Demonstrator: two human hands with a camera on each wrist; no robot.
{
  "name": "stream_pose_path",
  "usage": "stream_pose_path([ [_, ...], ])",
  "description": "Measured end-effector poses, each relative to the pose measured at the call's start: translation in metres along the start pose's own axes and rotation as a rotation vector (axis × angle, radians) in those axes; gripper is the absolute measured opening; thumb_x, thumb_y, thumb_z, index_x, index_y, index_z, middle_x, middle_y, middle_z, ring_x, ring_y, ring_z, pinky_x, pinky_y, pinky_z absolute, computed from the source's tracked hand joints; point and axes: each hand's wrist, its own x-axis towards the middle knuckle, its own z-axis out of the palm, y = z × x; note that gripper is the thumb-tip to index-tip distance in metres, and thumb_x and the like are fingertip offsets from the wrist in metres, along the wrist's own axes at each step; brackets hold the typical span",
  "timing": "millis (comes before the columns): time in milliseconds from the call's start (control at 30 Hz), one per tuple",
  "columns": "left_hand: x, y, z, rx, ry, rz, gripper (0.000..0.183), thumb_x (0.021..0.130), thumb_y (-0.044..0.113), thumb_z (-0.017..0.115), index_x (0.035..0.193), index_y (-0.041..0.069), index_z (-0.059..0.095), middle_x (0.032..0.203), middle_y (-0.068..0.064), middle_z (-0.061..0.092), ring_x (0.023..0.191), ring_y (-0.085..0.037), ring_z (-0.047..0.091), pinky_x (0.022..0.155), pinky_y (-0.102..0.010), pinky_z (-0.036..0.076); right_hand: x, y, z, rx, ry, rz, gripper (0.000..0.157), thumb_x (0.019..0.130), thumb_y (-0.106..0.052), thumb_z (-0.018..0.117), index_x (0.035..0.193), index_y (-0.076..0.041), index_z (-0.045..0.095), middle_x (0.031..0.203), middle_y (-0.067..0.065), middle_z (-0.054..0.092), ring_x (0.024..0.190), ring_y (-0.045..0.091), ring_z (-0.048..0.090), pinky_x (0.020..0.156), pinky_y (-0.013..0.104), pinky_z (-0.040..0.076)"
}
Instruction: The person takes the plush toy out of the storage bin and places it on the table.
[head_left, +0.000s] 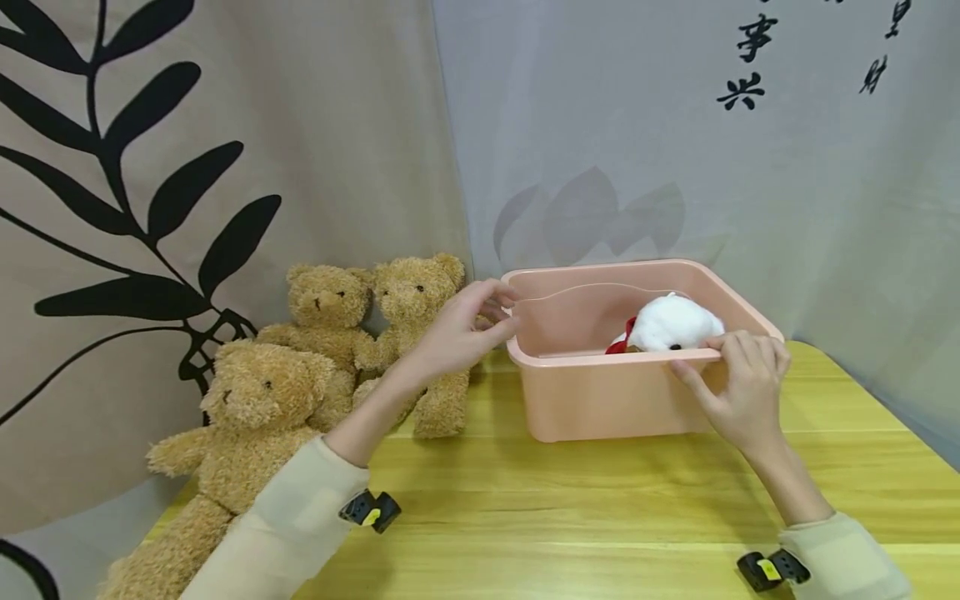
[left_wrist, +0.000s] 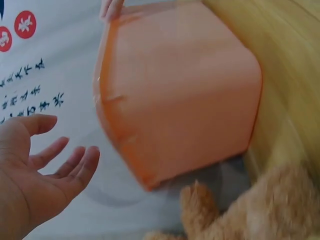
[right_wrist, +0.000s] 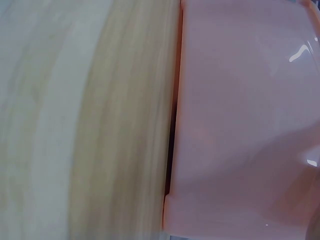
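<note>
A pink plastic bin [head_left: 600, 400] stands on the wooden table, and a white plush toy [head_left: 678, 323] with something red at its neck lies inside; the bin's front wall hides its lower part. My right hand [head_left: 742, 392] grips the front rim near the right corner, thumb outside and fingers over the edge. By the left rim is my left hand [head_left: 472, 329], its fingers loosely bent. In the left wrist view that hand [left_wrist: 45, 180] appears apart from the bin [left_wrist: 185, 90], holding nothing. The right wrist view shows mostly the bin's wall [right_wrist: 240, 110].
Left of the bin, two tan teddy bears [head_left: 326, 308] sit side by side against the curtain. A third teddy bear [head_left: 255, 417] sits nearer, beside the left sleeve [head_left: 292, 517]. Printed curtains [head_left: 600, 125] hang behind the wooden table [head_left: 570, 517].
</note>
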Motion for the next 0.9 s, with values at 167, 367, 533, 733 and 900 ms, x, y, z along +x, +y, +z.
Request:
stream_pose_path([
  [167,0.007,-0.001,0.022,-0.041,0.011,0.069,0.033,0.096,0.006,0.066,0.127,-0.003,0.058,0.117,-0.017,0.058,0.105,-0.028,0.062,0.091,-0.033,0.055,-0.001,0.000,0.001,0.003,0.003,0.002,0.076,0.090,-0.070,0.058,0.089,0.006,0.060,0.082,0.019,0.056,0.081,0.040,0.042,0.096,0.034,0.011],
  [367,0.019,-0.002,0.043,-0.111,0.039,0.105,0.033,0.096,0.002,0.065,0.127,-0.006,0.056,0.120,-0.019,0.057,0.105,-0.030,0.062,0.092,-0.030,0.054,0.000,0.000,0.002,0.008,0.013,0.000,0.076,0.090,-0.069,0.059,0.088,0.006,0.060,0.083,0.019,0.056,0.080,0.040,0.042,0.096,0.034,0.012],
  [533,0.032,0.000,0.060,-0.161,0.064,0.107,0.033,0.096,0.002,0.064,0.127,-0.007,0.057,0.121,-0.019,0.055,0.105,-0.029,0.063,0.092,-0.028,0.054,-0.001,0.001,0.002,0.007,0.015,0.003,0.076,0.089,-0.070,0.059,0.088,0.006,0.060,0.083,0.019,0.056,0.080,0.040,0.042,0.096,0.034,0.011],
  [733,0.041,-0.001,0.074,-0.174,0.077,0.088,0.033,0.095,0.003,0.065,0.126,-0.004,0.058,0.121,-0.021,0.054,0.106,-0.032,0.062,0.091,-0.025,0.054,-0.001,0.002,0.003,0.006,0.005,0.007,0.076,0.090,-0.070,0.059,0.089,0.006,0.060,0.083,0.019,0.056,0.081,0.039,0.042,0.096,0.034,0.011],
  [900,0.051,0.001,0.079,-0.166,0.084,0.089,0.033,0.095,0.007,0.066,0.127,-0.002,0.058,0.122,-0.018,0.055,0.108,-0.029,0.062,0.094,-0.032,0.054,-0.001,0.003,0.002,0.001,0.004,0.007,0.077,0.090,-0.070,0.058,0.089,0.007,0.059,0.083,0.019,0.056,0.081,0.040,0.041,0.097,0.034,0.011],
])
